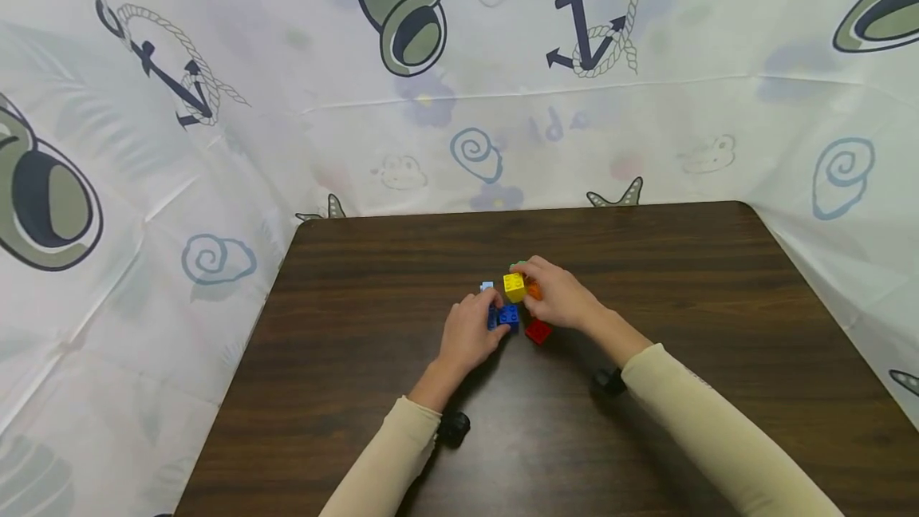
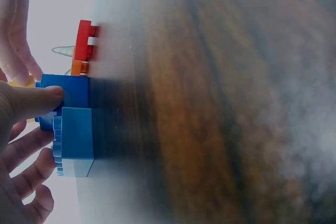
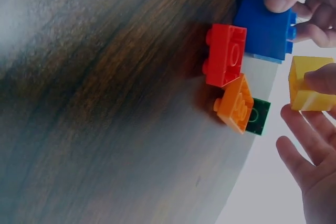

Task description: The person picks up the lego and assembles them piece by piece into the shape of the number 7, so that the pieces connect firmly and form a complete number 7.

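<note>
My left hand [image 1: 468, 329] holds a dark blue brick [image 2: 73, 90] standing on the table, its thumb against the side and its fingers behind. A lighter blue brick [image 2: 77, 135] stands beside it, close to those fingers. My right hand [image 1: 563, 294] pinches a yellow brick [image 1: 514, 287] between thumb and fingers, raised off the table and near the dark blue brick's studs. Upside down on the table lie a red brick [image 3: 227, 55] and an orange brick [image 3: 235, 103], with hollow undersides showing. Part of a green brick [image 3: 258, 116] appears behind the orange one.
The dark wood table [image 1: 345, 341] carries all the bricks near its middle. Behind and to its sides hangs a white printed cloth [image 1: 301, 150]. A black wrist camera [image 1: 454, 428] sits under the left wrist, another black camera [image 1: 609, 380] under the right.
</note>
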Tool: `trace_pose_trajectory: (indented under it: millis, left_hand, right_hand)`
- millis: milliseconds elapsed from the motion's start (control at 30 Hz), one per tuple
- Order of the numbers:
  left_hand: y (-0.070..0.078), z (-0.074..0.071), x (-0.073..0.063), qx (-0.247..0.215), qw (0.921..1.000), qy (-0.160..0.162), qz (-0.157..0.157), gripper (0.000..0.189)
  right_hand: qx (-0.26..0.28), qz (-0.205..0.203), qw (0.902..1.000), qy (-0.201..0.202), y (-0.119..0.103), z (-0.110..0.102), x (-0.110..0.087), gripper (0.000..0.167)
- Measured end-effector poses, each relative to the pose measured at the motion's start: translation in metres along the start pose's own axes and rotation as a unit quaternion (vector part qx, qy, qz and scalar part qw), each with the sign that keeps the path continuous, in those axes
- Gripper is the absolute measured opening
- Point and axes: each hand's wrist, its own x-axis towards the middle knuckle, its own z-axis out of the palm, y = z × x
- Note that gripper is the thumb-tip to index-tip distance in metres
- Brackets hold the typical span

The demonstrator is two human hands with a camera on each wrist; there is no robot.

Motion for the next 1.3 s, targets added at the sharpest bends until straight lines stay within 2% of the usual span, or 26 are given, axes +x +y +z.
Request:
trace_pose_trajectory:
  millis: [133, 267, 433, 800, 1033, 1300]
  left_hand:
    - [0.000, -0.001, -0.001, -0.015, 0.9997, -0.010, -0.014, 0.040]
    - [0.000, -0.001, -0.001, -0.023, 0.9994, -0.005, -0.026, 0.044]
    - [0.000, -0.001, -0.001, -0.024, 0.9990, -0.003, -0.037, 0.047]
    - [-0.001, -0.002, 0.000, -0.046, 0.9983, 0.006, -0.036, 0.050]
    - [-0.005, 0.000, 0.001, -0.032, 0.9988, 0.014, -0.033, 0.052]
    - [-0.007, 0.002, 0.001, -0.042, 0.9982, 0.006, -0.042, 0.051]
  right_hand:
    - [0.051, 0.007, 0.9987, -0.002, -0.003, -0.002, -0.002, 0.049]
    - [0.086, -0.001, 0.9961, -0.022, -0.007, -0.004, -0.004, 0.043]
    - [0.103, -0.016, 0.9933, -0.050, -0.009, -0.003, -0.006, 0.039]
    - [0.088, -0.026, 0.9946, -0.049, -0.005, 0.003, -0.010, 0.042]
    - [0.087, -0.041, 0.9948, -0.035, -0.005, 0.004, -0.011, 0.043]
    - [0.043, -0.051, 0.9973, -0.031, -0.005, 0.006, -0.012, 0.049]
